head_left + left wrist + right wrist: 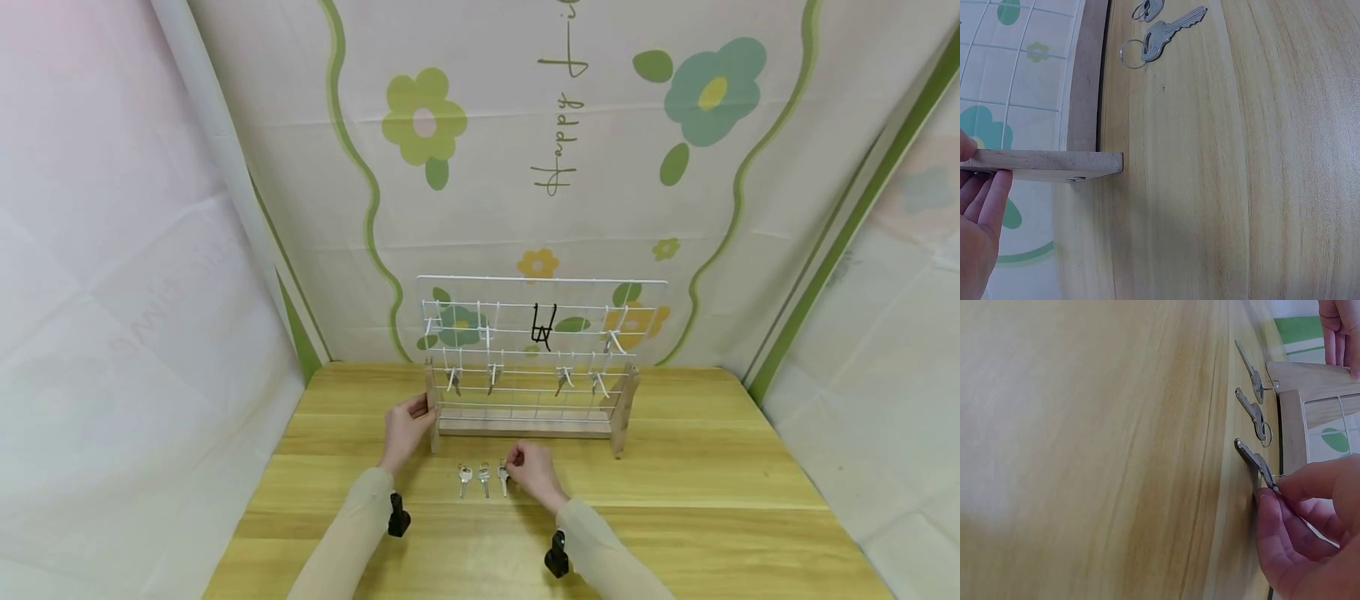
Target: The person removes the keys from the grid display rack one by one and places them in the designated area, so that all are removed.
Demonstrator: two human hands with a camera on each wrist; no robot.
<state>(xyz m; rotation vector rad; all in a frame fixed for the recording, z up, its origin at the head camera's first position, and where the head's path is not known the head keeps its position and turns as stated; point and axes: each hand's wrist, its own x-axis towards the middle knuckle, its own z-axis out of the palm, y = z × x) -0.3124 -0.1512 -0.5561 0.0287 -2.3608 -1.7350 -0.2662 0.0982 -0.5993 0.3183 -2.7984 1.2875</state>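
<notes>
A white wire grid rack in a wooden stand is upright on the table. My left hand grips the stand's left wooden side post, thumb on one face and fingers on the other. In front of the rack, three silver keys with rings lie in a row. My right hand pinches the rightmost key at its head and ring between thumb and fingertips; its blade points toward the person. The middle key and the left key lie beside it, untouched.
Several white hooks sit on the grid, with keys hanging from the lower ones. A black hook is at the upper middle. A wooden base bar joins the side posts. Printed cloth surrounds the wooden table at back and sides.
</notes>
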